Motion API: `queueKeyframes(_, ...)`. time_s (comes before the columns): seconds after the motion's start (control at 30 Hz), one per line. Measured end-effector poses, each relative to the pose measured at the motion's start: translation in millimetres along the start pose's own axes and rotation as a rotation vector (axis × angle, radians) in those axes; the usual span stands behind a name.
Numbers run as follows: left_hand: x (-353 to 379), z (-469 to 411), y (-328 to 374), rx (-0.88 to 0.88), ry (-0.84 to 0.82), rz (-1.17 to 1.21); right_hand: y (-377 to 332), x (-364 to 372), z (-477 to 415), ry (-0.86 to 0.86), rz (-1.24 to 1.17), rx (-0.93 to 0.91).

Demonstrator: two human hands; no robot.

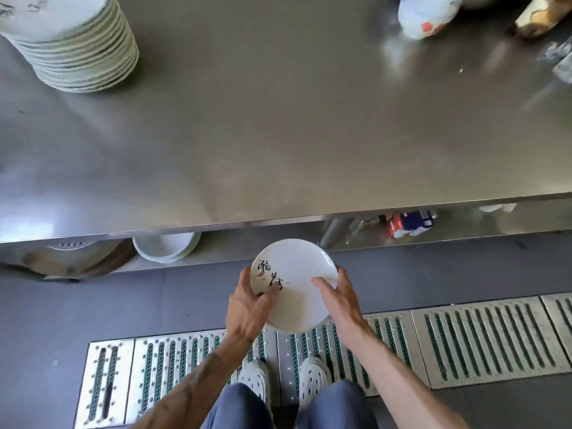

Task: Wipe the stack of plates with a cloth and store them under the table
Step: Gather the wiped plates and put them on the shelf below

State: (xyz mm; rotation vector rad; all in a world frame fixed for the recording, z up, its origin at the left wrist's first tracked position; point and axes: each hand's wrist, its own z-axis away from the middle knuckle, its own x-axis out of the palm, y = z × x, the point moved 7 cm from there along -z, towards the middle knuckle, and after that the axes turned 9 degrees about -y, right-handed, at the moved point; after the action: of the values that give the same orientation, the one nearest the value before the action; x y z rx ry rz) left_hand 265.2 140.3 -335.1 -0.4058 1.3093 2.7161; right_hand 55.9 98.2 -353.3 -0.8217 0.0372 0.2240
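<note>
A white plate (294,283) with black brush lettering is held low in front of the steel table (278,134), just below its front edge. My left hand (247,308) grips the plate's left rim, thumb on its face. My right hand (335,300) holds the right rim, fingers across the top. A tall stack of white plates (74,48) stands on the table's far left corner. Under the table, a few white plates (165,247) sit on the lower shelf, left of my hands. No cloth is visible.
A white plastic bag (427,13) and a brown packet (538,20) lie at the table's far right. A blue and red pack (411,222) rests on the lower shelf. A metal drain grate (464,335) runs along the floor under my white shoes (312,379).
</note>
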Motion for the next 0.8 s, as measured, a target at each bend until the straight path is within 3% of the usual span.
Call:
queueKeyframes(0.43, 49.7, -255.7, -151.1, 0.046, 0.053, 0.095, 111.9, 45.6, -280.3, -0.025, 0.043, -0.061)
queueKeyframes(0.8, 44.7, -386.9, -170.0, 0.079, 0.076, 0.061, 129.8, 74.6, -404.5, -0.037, -0.05, -0.09)
